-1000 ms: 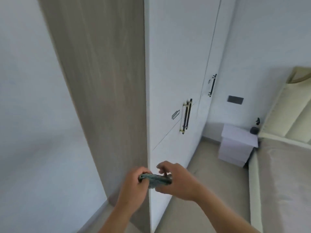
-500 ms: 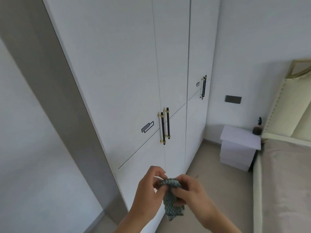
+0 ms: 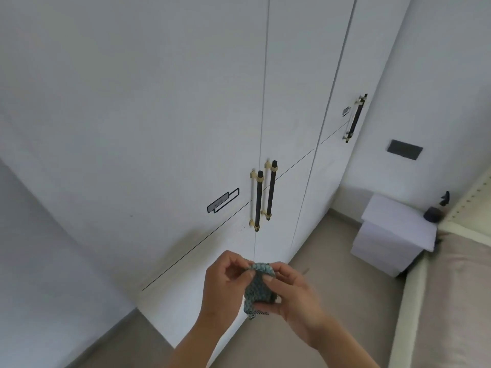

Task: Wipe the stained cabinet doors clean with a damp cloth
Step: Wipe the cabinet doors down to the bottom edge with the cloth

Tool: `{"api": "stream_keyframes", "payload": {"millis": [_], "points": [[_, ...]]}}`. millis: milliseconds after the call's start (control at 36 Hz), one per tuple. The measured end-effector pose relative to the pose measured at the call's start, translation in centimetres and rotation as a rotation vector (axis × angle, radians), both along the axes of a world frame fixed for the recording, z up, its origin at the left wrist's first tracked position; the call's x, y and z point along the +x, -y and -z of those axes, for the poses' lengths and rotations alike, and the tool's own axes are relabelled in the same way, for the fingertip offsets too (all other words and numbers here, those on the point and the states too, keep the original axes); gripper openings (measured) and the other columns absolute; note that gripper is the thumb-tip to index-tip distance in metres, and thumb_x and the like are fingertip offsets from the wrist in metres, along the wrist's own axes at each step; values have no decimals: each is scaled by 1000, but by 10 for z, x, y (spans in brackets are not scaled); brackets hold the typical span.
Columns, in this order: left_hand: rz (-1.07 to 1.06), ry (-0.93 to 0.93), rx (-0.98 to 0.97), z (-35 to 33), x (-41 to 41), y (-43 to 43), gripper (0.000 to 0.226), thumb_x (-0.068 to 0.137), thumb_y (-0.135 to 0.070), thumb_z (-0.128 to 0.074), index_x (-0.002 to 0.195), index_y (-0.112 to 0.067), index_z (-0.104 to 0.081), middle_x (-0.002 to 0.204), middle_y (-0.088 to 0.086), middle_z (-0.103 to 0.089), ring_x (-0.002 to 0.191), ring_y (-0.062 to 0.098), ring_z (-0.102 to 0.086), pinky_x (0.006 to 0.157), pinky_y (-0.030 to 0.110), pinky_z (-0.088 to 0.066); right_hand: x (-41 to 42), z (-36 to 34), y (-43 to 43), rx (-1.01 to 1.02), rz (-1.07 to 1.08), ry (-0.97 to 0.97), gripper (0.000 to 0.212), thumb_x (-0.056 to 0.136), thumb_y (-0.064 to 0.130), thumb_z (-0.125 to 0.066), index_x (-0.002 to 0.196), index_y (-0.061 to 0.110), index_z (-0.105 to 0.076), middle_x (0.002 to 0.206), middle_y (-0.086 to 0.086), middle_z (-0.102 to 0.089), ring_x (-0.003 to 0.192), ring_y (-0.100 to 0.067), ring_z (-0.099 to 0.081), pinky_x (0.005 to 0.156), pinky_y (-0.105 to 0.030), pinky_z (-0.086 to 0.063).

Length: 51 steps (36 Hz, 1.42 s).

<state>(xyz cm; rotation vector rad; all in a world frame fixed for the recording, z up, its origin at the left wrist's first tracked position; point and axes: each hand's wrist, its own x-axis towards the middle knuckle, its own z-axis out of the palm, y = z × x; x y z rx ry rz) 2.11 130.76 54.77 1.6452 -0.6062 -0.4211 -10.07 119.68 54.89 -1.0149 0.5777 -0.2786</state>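
- A second ago I was looking at the wooden side of the cabinet. Now I face the white cabinet doors [image 3: 159,128] straight on.
- Back then the cloth [image 3: 259,285] lay flat between the hands. Now it hangs down in a little bunch, low at 6 o'clock in my view.
- The left hand [image 3: 225,285] pinches the top edge of the cloth with thumb and fingertips.
- The right hand [image 3: 295,296] pinches the top too, and its fingers curl under the cloth's lower part.
- The cloth is not touching any door yet. It is in the air, near the bottom doors.
- Two black handles [image 3: 259,200] stand side by side at 12 o'clock from the hands, with a small label [image 3: 222,201] at their 9 o'clock.
- I see tiny dark specks [image 3: 241,229] just by the bottom of the near handle. I think these may be the stains, but they are too small to be sure.
- A white bedside box [image 3: 393,235] sits at 3 o'clock.
- I think the cloth is getting ready, so wiping has not started. Next it must be pressed flat on the door.
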Motion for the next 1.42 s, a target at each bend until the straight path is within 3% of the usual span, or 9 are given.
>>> {"api": "stream_keyframes", "payload": {"millis": [306, 444, 556, 695, 861, 1028, 1139, 1222, 1417], "points": [[-335, 71, 136, 45, 13, 55, 28, 89, 5, -74, 82, -21, -67, 88, -8, -75, 88, 18, -73, 78, 32, -61, 69, 55, 92, -110, -304, -58, 13, 93, -4, -64, 103, 2, -71, 100, -19, -73, 98, -37, -72, 82, -53, -61], [-549, 279, 301, 65, 8, 52, 27, 93, -4, -72, 94, -31, -66, 106, -22, -69, 102, 3, -66, 87, 25, -53, 78, 85, 122, -365, 99, -95, 19, 95, 3, -65, 95, 21, -72, 85, -2, -73, 81, -33, -70, 76, -57, -60], [-725, 507, 476, 72, 6, 31, 16, 93, -29, -59, 105, -27, -70, 121, -19, -59, 117, 9, -55, 98, 39, -48, 89, 88, 121, -647, 256, -7, 30, 91, 2, -68, 96, 31, -68, 95, 9, -69, 98, -17, -64, 91, -42, -55], [-929, 720, 903, 74, 6, -6, 50, 87, -40, -50, 127, -17, -69, 151, 8, -46, 141, 35, -41, 108, 57, -33, 131, 74, 118, -719, 380, 92, 26, 87, -2, -72, 108, 13, -76, 97, 5, -73, 92, -5, -67, 83, -32, -59], [-908, 1075, 1091, 105, 24, -51, 59, 93, -32, -54, 146, -6, -56, 160, 17, -38, 151, 36, -34, 117, 61, -29, 145, 87, 101, -785, 507, 223, 21, 88, -1, -69, 108, 2, -74, 100, -7, -73, 92, -19, -69, 79, -19, -55], [-828, 1283, 1038, 147, 50, -71, 71, 93, -34, -60, 156, -7, -40, 162, 16, -32, 155, 34, -26, 121, 67, -21, 174, 125, 91, -916, 510, 164, 25, 87, -5, -71, 111, -1, -73, 111, -15, -72, 107, -28, -68, 90, -37, -57], [-878, 1350, 906, 171, 73, -66, 81, 93, -43, -57, 159, -4, -31, 157, 18, -30, 153, 39, -24, 119, 68, -24, 191, 149, 85, -1057, 603, 199, 24, 85, -10, -72, 108, -3, -72, 111, -20, -68, 107, -35, -66, 94, -22, -54], [-935, 1395, 832, 183, 90, -59, 88, 93, -48, -54, 163, -7, -22, 160, 16, -25, 159, 33, -12, 125, 62, -10, 205, 164, 90, -1180, 668, 271, 21, 89, -6, -69, 110, -4, -72, 113, -20, -66, 108, -35, -64, 89, -38, -59], [-999, 1565, 674, 194, 115, -59, 83, 91, -50, -54, 158, -5, -36, 157, 16, -33, 158, 32, -17, 126, 58, -6, 223, 198, 101, -1429, 842, 485, 21, 95, 3, -67, 115, -4, -73, 114, -23, -66, 105, -33, -61, 85, -42, -55]]}}
